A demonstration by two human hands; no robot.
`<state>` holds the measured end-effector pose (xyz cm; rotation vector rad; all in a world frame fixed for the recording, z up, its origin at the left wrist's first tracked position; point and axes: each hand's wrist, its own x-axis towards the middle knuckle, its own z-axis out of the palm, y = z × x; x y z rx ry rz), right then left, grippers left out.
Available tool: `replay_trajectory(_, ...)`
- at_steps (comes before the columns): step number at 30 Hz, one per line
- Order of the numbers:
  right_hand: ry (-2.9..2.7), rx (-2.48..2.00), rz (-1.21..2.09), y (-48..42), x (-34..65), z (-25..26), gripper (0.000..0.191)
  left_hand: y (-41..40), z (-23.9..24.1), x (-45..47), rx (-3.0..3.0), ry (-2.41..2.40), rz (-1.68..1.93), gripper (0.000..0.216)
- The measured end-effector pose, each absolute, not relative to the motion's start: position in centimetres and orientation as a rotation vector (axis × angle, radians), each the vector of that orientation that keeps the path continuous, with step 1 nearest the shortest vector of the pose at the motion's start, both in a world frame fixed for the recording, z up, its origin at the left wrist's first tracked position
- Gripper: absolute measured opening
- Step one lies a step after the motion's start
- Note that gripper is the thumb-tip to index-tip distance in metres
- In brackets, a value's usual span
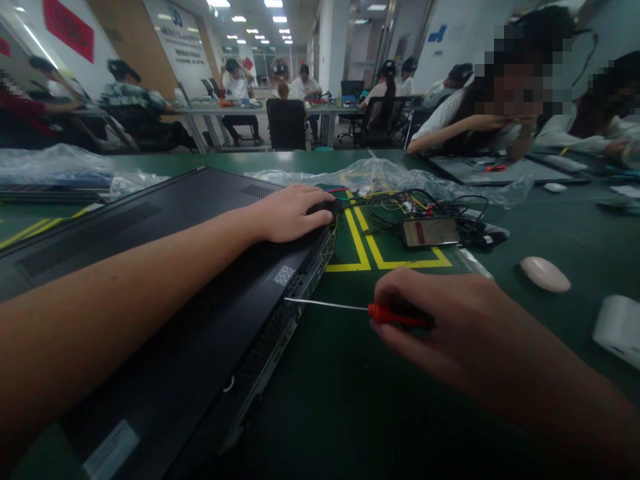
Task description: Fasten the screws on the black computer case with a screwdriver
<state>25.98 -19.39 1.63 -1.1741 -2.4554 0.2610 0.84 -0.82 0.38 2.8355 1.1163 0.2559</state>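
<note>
A black computer case lies flat on the green table, its rear panel with ports and vents facing right. My left hand rests on the case's top near the far corner, fingers stretched out over the edge. In my right hand is a screwdriver with a red and black handle, gripped by thumb and fingers. Its thin metal shaft points left, and the tip meets the upper edge of the rear panel. Whether the tip sits in a screw I cannot tell.
Cables and a phone-like device lie beyond the case amid yellow tape lines. Clear plastic wrap lies behind them. A pale computer mouse and a white box-like object are at right. A person leans on the table across from me.
</note>
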Motion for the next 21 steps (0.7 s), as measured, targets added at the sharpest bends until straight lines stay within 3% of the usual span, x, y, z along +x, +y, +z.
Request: replay_trajectory(21, -2.453, -1.129, 0.180, -19.34, 26.20, 1.57, 0.011, -0.81, 0.34, 0.94, 2.843, 1.127, 0.264, 0.069)
